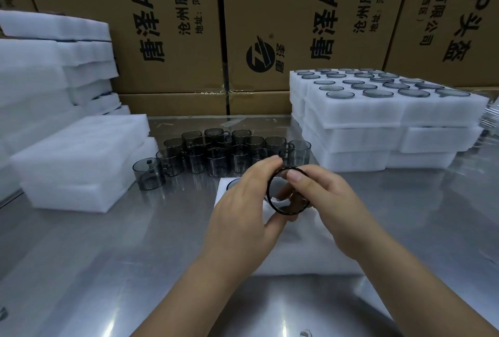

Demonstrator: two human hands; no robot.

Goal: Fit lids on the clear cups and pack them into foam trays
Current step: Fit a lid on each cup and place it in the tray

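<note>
Both hands hold one clear smoky cup [283, 203] tipped on its side above a white foam tray [302, 245], its dark rim facing me. My left hand [243, 209] curls around the cup's left side and bottom. My right hand [328, 204] grips its right side, thumb on the top of the rim. Whether a lid sits on this cup is unclear. Several more smoky cups [216, 155] stand in rows on the steel table [108, 255] behind my hands. One cup [237, 184] sits in the tray at its far left corner.
Stacked foam trays [391, 120] at the right hold several lidded cups [378, 93] in the top layer. Foam trays are stacked at the left [78, 164] and far left [40, 72]. Printed cardboard boxes [167, 26] wall off the back of the table.
</note>
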